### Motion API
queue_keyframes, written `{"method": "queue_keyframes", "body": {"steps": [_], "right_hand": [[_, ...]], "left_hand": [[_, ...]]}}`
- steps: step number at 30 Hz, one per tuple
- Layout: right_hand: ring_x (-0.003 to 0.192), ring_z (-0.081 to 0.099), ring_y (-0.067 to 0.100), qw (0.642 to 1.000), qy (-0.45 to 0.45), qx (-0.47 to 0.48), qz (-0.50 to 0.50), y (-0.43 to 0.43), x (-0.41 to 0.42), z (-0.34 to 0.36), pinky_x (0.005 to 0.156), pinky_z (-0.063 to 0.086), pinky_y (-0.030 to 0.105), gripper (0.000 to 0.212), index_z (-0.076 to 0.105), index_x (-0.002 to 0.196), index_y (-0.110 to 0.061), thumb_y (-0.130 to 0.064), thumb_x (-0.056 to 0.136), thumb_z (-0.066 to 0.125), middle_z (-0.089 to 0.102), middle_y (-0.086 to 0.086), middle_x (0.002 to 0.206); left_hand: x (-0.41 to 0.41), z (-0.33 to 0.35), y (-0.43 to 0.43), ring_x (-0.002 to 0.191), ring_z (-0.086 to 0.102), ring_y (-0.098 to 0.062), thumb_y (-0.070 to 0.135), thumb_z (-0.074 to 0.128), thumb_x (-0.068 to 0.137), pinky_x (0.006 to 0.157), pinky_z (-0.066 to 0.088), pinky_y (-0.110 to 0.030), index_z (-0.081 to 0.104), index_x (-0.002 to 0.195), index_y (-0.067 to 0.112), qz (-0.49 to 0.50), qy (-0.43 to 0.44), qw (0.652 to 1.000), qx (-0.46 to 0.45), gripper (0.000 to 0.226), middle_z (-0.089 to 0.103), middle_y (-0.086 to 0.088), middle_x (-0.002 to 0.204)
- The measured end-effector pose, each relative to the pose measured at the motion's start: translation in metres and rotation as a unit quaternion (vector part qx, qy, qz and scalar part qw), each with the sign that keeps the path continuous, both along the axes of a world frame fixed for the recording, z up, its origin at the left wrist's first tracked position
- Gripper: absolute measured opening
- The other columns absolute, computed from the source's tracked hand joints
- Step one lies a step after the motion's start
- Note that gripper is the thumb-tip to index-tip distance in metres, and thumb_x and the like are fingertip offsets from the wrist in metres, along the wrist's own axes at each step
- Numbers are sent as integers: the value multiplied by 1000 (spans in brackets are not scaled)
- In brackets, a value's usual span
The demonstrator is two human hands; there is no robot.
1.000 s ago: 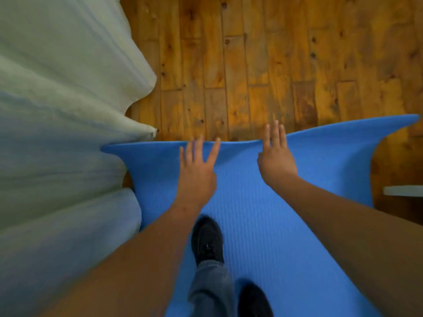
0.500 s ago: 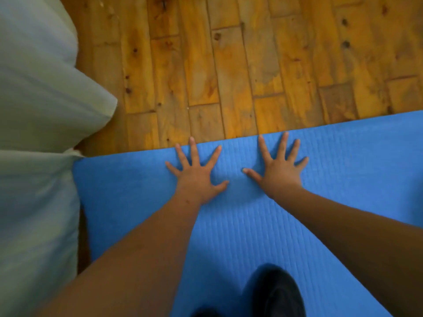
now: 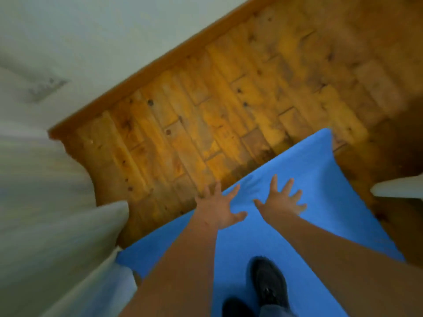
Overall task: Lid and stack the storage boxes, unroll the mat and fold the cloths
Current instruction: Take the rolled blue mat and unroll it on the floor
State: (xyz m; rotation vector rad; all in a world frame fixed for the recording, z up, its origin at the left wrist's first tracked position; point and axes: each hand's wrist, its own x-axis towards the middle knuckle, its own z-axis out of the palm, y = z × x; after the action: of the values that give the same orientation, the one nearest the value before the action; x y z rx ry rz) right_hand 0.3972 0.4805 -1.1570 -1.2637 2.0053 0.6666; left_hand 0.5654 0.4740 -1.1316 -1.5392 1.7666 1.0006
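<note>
Nearest the camera, a dark shoe stands on the blue mat, probably to weigh down the part that already lies open while the far end is dealt with. Both bare forearms reach forward from there. The left hand and right hand are palm-down side by side, near the mat's far edge, holding nothing. Their fingers are straight and spread wide, thumbs pointing toward each other, which looks like a flattening posture meant to press the springy end down so it does not curl back. The blur makes it impossible to tell whether the palms actually touch the surface or hover just above it. The right hand sits wholly over the mat. The left sits at the edge itself, with its fingertips reaching past the blue onto the wooden floor. The mat runs diagonally away to the right, and its far right corner still lifts in a curl, so the unrolling looks nearly but not quite finished. Pale bedding hangs just beside the mat's left side, and a white object juts in at the right. Beyond the boards are a wooden skirting board and a pale wall.
</note>
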Motion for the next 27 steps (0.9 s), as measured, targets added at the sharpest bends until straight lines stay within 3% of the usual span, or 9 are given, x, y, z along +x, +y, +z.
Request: {"method": "queue_keyframes", "body": {"steps": [7, 13, 17, 19, 24, 26, 27], "right_hand": [[146, 2, 44, 987, -2, 15, -163, -16, -93, 134, 109, 26, 63, 89, -4, 154, -35, -65, 88, 46, -13, 10, 161], [147, -1, 42, 940, -29, 25, -338, -27, -133, 191, 111, 22, 63, 90, -6, 153, -35, -66, 87, 47, -14, 7, 162], [147, 1, 41, 906, -59, 42, -417, -23, -127, 200, 111, 23, 61, 92, -8, 153, -33, -66, 87, 46, -12, 8, 162], [148, 1, 40, 876, -73, 49, -475, -22, -116, 190, 112, 22, 61, 93, -9, 153, -33, -67, 87, 46, -13, 7, 162], [148, 1, 38, 853, -50, 50, -517, -8, -100, 181, 114, 20, 59, 91, -9, 153, -33, -65, 89, 45, -11, 6, 163], [149, 1, 37, 850, -21, 40, -526, 4, -78, 179, 115, 20, 58, 90, -10, 153, -31, -64, 90, 43, -10, 6, 163], [149, 2, 37, 831, -14, 37, -555, 8, -61, 177, 115, 20, 58, 90, -10, 154, -31, -65, 90, 43, -9, 6, 163]], "left_hand": [[-132, 132, -77, 148, -1, -43, 63, 46, 87, 115, 17, -60, 6, 153, 46, -208, 54, 976, -33, 79, 1, -13, 164], [-215, 189, -131, 148, 0, -42, 62, 44, 90, 114, 15, -62, 9, 153, 45, -418, 44, 907, 3, 74, 4, -12, 164], [-232, 200, -152, 149, -1, -39, 68, 39, 90, 117, 11, -58, 10, 153, 44, -491, 52, 869, 35, 74, 3, -11, 164], [-243, 192, -165, 149, -3, -38, 66, 39, 90, 119, 10, -56, 7, 153, 44, -557, 42, 827, 64, 74, 2, -10, 164], [-246, 189, -195, 149, 1, -39, 58, 41, 91, 119, 14, -53, 7, 154, 43, -677, 56, 732, 56, 72, 5, -11, 164], [-229, 190, -211, 148, 3, -41, 57, 41, 91, 116, 17, -53, 8, 154, 43, -728, 55, 683, 33, 72, 7, -12, 164], [-224, 190, -220, 148, 3, -42, 57, 41, 91, 115, 18, -54, 8, 154, 43, -761, 45, 647, 30, 72, 7, -12, 164]]}}
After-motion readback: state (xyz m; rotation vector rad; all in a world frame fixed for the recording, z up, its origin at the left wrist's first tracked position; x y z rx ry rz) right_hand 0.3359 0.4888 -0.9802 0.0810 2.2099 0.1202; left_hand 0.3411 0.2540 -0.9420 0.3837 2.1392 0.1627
